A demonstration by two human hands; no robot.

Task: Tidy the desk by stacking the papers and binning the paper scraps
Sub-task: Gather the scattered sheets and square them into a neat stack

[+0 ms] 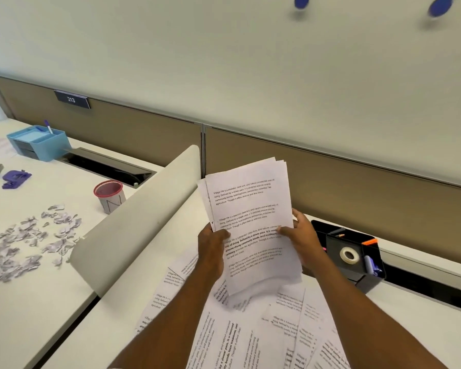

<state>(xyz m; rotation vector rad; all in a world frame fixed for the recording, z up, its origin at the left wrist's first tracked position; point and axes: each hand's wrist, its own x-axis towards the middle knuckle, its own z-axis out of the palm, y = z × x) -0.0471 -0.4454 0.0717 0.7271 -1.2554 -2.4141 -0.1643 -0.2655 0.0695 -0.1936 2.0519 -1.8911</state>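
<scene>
Here the left hand point(213, 253) and right hand point(302, 242) each pinch an edge of the papers point(250, 206), held upright just right of the divider point(133, 217), probably to square the edges, with loose sheets point(250, 339) lying right of it too and scraps point(30, 241) scattered to its left.

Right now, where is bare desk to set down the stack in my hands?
Bare desk lies between the divider and the loose sheets, and right of them before the black organizer. Crowded: under the stack, and scraps litter the left desk.
</scene>
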